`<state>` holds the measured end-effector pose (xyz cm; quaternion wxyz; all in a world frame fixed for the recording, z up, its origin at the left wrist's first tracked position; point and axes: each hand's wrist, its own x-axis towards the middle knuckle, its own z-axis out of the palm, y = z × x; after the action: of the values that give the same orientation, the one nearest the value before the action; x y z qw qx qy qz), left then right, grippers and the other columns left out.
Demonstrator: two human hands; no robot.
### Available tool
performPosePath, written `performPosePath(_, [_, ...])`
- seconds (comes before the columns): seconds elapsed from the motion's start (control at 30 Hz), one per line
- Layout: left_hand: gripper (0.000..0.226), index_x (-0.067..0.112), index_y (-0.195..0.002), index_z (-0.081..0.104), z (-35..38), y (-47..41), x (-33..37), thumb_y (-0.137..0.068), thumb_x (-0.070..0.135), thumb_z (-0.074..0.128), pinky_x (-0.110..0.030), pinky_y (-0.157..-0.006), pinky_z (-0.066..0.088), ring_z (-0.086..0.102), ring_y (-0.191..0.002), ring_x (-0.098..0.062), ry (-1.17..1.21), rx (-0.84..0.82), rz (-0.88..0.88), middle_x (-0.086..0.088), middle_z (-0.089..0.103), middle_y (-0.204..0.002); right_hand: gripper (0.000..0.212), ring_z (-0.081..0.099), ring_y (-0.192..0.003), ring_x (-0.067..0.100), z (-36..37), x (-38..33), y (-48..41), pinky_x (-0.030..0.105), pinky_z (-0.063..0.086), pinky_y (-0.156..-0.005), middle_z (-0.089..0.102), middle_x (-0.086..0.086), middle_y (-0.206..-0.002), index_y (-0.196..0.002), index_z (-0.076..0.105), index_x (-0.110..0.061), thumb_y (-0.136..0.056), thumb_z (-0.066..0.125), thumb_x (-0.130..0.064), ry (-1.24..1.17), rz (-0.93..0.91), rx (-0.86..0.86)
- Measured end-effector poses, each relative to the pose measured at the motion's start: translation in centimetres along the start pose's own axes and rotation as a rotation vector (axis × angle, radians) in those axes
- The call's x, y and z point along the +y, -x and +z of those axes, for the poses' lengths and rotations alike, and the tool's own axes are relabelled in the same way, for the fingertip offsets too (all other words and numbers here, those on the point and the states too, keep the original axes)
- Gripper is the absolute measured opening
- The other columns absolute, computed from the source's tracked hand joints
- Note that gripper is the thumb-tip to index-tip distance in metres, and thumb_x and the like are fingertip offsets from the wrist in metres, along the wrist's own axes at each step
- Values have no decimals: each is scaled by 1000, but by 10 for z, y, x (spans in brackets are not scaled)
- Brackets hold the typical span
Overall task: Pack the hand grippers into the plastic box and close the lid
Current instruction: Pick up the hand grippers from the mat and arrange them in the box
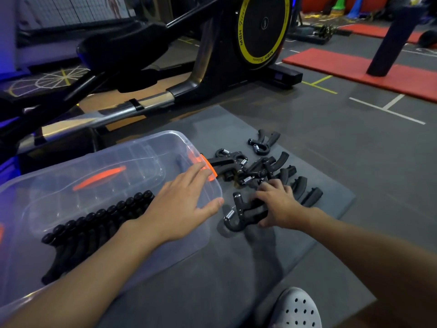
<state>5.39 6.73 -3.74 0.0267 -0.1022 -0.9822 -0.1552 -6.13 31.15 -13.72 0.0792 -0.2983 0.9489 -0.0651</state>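
Note:
A clear plastic box [146, 147] with orange latches stands on a grey mat at the left, holding a row of black hand grippers [94, 223]. My left hand [179, 200] rests flat over the box's right rim, fingers spread, holding nothing. To the right lies a loose pile of black hand grippers [255, 169] with steel springs. My right hand [276, 207] is closed around the handles of one hand gripper [238, 214] at the near edge of the pile, still on the mat. Another hand gripper [262, 143] lies apart at the far side.
The grey mat [212, 280] lies on a dark gym floor. A black exercise machine [212, 55] with a yellow-ringed flywheel stands right behind the box. Red mats [343, 67] and a dark post are at the far right. A grey perforated clog [298, 308] shows at the bottom.

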Motion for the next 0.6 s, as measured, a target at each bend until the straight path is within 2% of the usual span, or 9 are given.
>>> performPosePath(0.1, [62, 34, -139, 30, -2, 1, 1, -87, 68, 28, -39, -104, 33, 35, -135, -16, 7, -25, -14, 19, 14, -154, 76, 46, -109, 26, -31, 3, 2, 34, 44, -94, 42, 4, -121, -125, 57, -19, -55, 85, -31, -189, -10, 107])
performPosePath(0.17, [58, 34, -136, 33, -4, 0, 1, -87, 65, 27, -41, -102, 35, 38, -133, -17, 35, -20, -13, 20, 18, -152, 69, 50, -103, 25, -57, 3, 6, 34, 48, -91, 44, 3, -114, -119, 60, -17, -55, 83, -28, -226, -25, 228])
performPosePath(0.27, [49, 32, -129, 48, -10, -5, 0, -89, 57, 33, -42, -104, 37, 42, -129, -14, 97, 26, -50, 19, 37, -143, 62, 50, -97, 24, -93, -5, 15, 37, 49, -89, 43, -1, -108, -111, 61, -16, -54, 83, -27, -250, -77, 390])
performPosePath(0.37, [37, 24, -106, 65, -21, -20, 6, -91, 51, 44, -40, -98, 44, 54, -114, -18, 274, 210, -150, 8, 61, -117, 61, 50, -99, 27, -121, -21, 23, 36, 50, -86, 42, -1, -110, -112, 61, -15, -56, 84, -26, -256, -114, 522])
performPosePath(0.47, [35, 20, -96, 70, -40, -35, 16, -90, 49, 51, -40, -92, 49, 62, -99, -16, 449, 335, -216, 4, 70, -97, 62, 49, -100, 23, -133, -45, 25, 29, 46, -86, 41, -3, -110, -114, 60, -13, -58, 85, -23, -279, -167, 577])
performPosePath(0.6, [32, 23, -93, 70, -61, -44, 21, -89, 51, 58, -35, -82, 54, 65, -85, -10, 488, 387, -238, 6, 70, -89, 63, 47, -96, 22, -134, -77, 22, 31, 47, -80, 40, -2, -111, -116, 58, -11, -60, 85, -24, -268, -287, 574])
